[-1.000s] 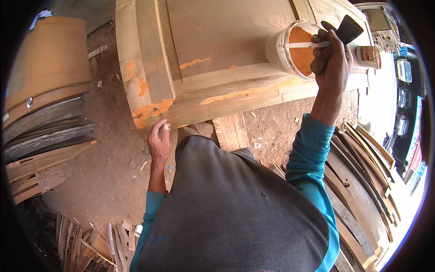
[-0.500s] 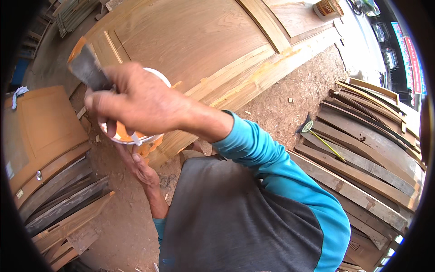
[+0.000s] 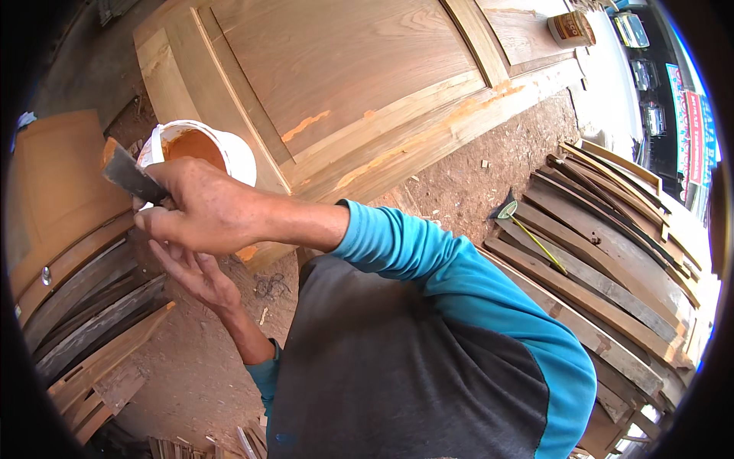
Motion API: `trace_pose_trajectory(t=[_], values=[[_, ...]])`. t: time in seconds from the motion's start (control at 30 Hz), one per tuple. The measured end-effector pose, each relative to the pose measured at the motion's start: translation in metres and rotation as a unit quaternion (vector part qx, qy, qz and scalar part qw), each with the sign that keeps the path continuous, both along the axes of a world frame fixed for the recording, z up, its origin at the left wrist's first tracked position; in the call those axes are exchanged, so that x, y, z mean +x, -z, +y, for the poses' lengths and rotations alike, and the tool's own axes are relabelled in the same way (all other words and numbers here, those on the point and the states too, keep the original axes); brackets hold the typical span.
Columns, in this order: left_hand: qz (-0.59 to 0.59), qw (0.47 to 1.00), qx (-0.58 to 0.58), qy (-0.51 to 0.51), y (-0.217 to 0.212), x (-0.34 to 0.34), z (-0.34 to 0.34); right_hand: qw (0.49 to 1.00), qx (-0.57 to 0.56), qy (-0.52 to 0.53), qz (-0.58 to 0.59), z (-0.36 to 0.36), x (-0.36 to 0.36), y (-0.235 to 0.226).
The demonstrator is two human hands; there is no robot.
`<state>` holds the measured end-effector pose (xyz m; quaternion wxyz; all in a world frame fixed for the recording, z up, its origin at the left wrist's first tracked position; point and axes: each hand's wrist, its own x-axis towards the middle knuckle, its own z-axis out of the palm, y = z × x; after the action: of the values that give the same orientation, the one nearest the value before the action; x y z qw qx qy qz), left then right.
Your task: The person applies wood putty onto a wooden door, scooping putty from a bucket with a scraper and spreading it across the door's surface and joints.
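My right hand [image 3: 205, 205] grips a putty knife [image 3: 131, 173] whose dark blade points to the far left, with orange filler at its end. Just beyond that hand, a white bucket [image 3: 243, 159] of orange filler stands on the near left part of a wooden door [image 3: 344, 61]; my wrist and fingers cover part of its rim. Below and slightly nearer is my left hand [image 3: 200, 281], palm turned up and fingers stretched out, with nothing visible in it. Some of its fingertips are hidden behind the right hand. Orange filler patches [image 3: 306, 125] mark the door's panel and edge.
A brown tub [image 3: 571, 29] sits at the door's far right end. Stacked boards [image 3: 596, 260] lie to the right, with a green-handled net-like tool [image 3: 535, 233] on them. Another door [image 3: 73, 176] and more planks [image 3: 99, 321] are at the left. Wood chips litter the dirt floor.
The bucket now rests on the door, and my left hand has come away from beneath it. My right hand, holding the putty knife, has moved nearer to me, uncovering the bucket's mouth.
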<state>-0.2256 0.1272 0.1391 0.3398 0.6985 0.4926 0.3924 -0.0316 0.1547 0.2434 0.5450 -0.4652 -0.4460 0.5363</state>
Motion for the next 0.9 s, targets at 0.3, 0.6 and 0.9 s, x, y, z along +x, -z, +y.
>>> trace_pose_trajectory(t=[0.3,0.6,0.9], values=[[0.096,0.982,0.144,0.071,-0.006,0.018,0.037,0.918,-0.197,0.342,-0.039,-0.140,0.106,0.091],[0.158,0.977,0.132,0.053,-0.002,0.027,0.038,0.801,-0.316,0.420,-0.287,-0.247,0.249,0.179],[0.179,0.972,0.143,0.040,-0.002,0.029,0.038,0.695,-0.306,0.228,-0.609,-0.239,0.261,0.180]])
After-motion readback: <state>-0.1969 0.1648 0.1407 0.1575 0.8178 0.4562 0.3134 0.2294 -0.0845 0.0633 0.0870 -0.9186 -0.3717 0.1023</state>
